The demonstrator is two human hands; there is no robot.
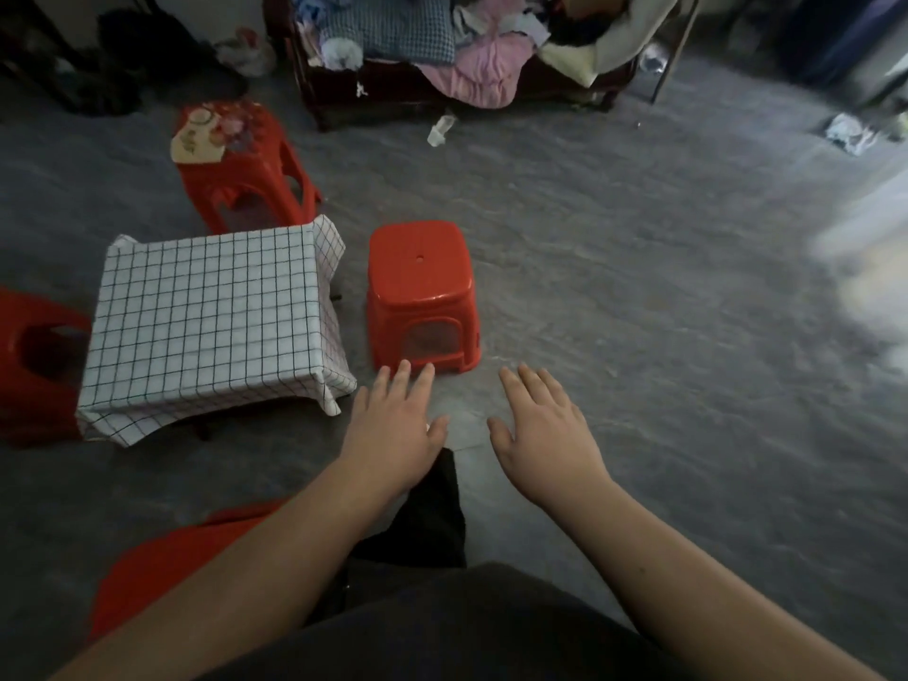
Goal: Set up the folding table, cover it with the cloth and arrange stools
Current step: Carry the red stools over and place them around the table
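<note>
— Where did the worktop stand?
— I saw the worktop [216, 317] on the floor [638, 287] under its checked cloth [206, 307], a red stool [422, 294] just beside it.
— And the hands?
— Left hand [398, 425] and right hand [545, 435] hovered, fingers [528, 380] spread, holding nothing.

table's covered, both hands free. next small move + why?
Probably grip the plain red stool with both open hands (left hand, right hand) and slide it toward the cloth-covered table: it stands just beyond the fingertips, slightly apart from the table's right side.
</note>
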